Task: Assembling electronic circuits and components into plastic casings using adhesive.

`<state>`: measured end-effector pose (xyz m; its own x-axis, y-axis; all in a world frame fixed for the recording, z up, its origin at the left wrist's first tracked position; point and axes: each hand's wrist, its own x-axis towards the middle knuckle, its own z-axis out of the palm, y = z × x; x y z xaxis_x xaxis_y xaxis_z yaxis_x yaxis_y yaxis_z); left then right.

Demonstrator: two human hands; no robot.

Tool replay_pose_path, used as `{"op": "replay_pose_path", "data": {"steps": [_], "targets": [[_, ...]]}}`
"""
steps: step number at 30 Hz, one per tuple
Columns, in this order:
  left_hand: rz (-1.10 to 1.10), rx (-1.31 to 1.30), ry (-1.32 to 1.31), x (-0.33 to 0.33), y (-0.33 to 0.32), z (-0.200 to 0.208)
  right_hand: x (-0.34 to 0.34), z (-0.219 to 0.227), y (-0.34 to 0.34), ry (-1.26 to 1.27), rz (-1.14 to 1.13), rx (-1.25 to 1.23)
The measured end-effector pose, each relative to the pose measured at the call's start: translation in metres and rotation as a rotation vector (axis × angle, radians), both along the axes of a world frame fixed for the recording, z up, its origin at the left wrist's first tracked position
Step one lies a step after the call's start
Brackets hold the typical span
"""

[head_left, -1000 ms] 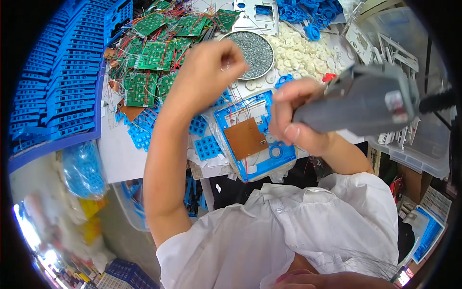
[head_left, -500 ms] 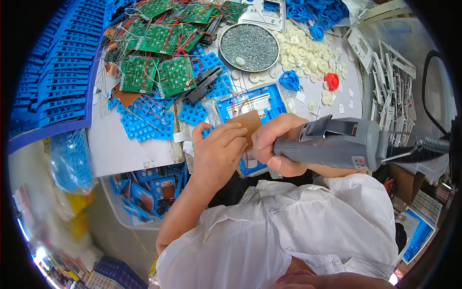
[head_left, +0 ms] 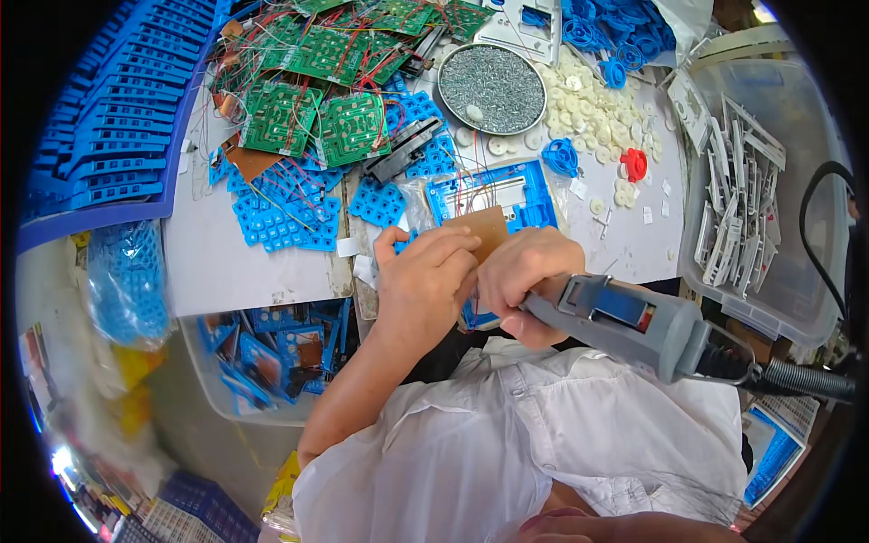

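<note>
My left hand has its fingers bent over a plain brown circuit board, gripping it at its left side. The board lies tilted over a blue plastic housing, with thin red wires running up beside it. At the board's right edge, my right hand is wrapped round the front of a grey electric screwdriver. The tool's rear points right and toward me; its tip is hidden behind my right hand. Both hands are close together, and the left thumb is mostly out of sight.
Green circuit boards with wires are heaped behind blue keypad pieces. Farther back stands a round dish of screws, beside cream plastic discs. A clear bin holds white strips at right; blue housings fill a tub below the table.
The screwdriver's rear end has swung down toward me, and my right fist has turned with it. My left hand keeps its hold on the board. The whole view has shifted slightly.
</note>
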<state>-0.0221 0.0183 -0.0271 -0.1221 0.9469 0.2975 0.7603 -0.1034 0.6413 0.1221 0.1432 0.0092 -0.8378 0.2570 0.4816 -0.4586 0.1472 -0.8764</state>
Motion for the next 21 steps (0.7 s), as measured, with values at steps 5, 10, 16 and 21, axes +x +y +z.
{"op": "replay_pose_path", "data": {"steps": [5, 10, 16, 21], "targets": [[-0.023, 0.083, -0.059, 0.006, -0.001, 0.006, 0.006, 0.025, 0.011, 0.15, 0.058, -0.367], [-0.012, 0.116, -0.168, 0.016, 0.004, 0.004, 0.011, 0.031, 0.022, 0.155, 0.122, -0.354], [-0.061, 0.157, -0.139, 0.016, 0.021, 0.006, 0.013, 0.03, 0.03, 0.196, 0.111, -0.347], [-0.336, -0.012, 0.087, -0.021, 0.061, 0.036, 0.01, 0.017, 0.036, 0.223, 0.009, -0.319]]}}
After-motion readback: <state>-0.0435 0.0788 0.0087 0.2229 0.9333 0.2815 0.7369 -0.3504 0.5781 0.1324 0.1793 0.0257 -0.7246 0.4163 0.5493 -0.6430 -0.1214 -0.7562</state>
